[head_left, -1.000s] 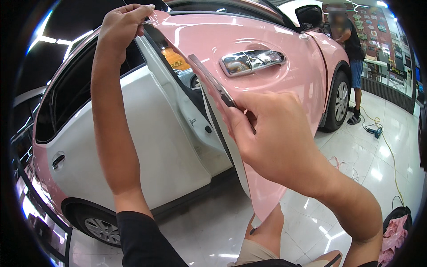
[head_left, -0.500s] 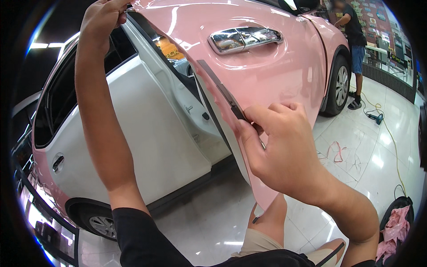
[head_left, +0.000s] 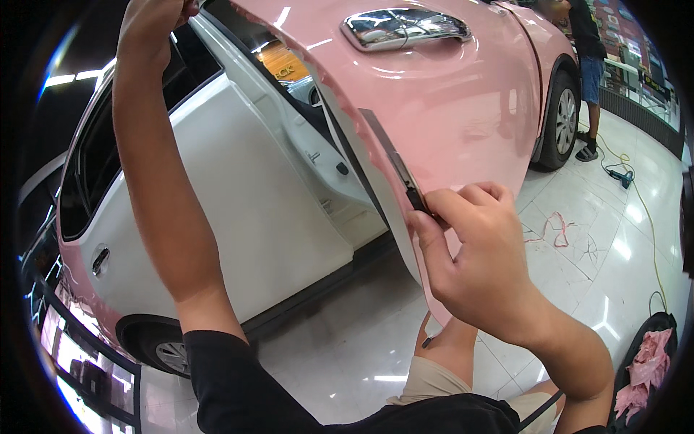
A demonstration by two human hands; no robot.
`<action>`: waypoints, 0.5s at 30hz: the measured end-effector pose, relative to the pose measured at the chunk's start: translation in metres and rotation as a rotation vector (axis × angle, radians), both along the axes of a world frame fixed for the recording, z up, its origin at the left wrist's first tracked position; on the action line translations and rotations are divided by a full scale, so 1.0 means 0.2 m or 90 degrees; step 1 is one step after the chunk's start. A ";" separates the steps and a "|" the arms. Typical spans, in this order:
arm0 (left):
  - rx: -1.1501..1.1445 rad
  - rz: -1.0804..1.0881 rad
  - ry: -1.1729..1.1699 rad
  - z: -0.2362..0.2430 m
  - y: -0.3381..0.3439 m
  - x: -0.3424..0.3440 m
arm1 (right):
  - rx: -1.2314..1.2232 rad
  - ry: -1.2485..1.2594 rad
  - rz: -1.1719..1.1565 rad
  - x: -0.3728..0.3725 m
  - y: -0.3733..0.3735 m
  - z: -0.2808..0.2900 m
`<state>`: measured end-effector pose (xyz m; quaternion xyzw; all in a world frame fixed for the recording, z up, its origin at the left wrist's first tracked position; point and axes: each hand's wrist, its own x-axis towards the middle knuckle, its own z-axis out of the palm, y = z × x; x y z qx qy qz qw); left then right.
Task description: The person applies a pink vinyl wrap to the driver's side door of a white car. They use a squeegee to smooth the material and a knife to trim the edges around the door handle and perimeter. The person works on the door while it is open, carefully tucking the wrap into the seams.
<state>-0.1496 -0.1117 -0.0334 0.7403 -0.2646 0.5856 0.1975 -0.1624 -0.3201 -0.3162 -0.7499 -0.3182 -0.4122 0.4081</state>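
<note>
Metal tool (head_left: 391, 155), flat, narrow, grey, pinched in my right hand (head_left: 481, 257) at centre-right, looks light, stiff, best held by its black part (head_left: 414, 199).

Cutter (head_left: 390, 155) sits in right hand (head_left: 481, 257), along edge of front door (head_left: 463, 94). Door handle (head_left: 405, 30) is above that hand, rear door (head_left: 238, 210) to its left, left hand (head_left: 153, 20) farther up-left. Front wheel (head_left: 565, 119) is up-right, person (head_left: 587, 32) just beside it; power tool (head_left: 623, 177) lies on floor (head_left: 614, 220) up-right too, scraps (head_left: 649, 362) in or on bag (head_left: 659, 320) lower right.

Seemingly open gap (head_left: 354, 206) beside obstructing pink door (head_left: 481, 119)
</note>
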 end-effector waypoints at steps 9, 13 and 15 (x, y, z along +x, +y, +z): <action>0.051 0.015 0.048 0.00 0.05 -0.02 | 0.025 -0.010 -0.027 -0.01 0.03 -0.13; 0.216 0.122 -0.141 0.24 0.25 0.16 | 0.017 -0.003 -0.026 -0.03 0.03 -0.17; 0.510 0.295 -0.374 0.29 0.28 0.17 | 0.023 0.009 -0.015 -0.03 0.04 -0.20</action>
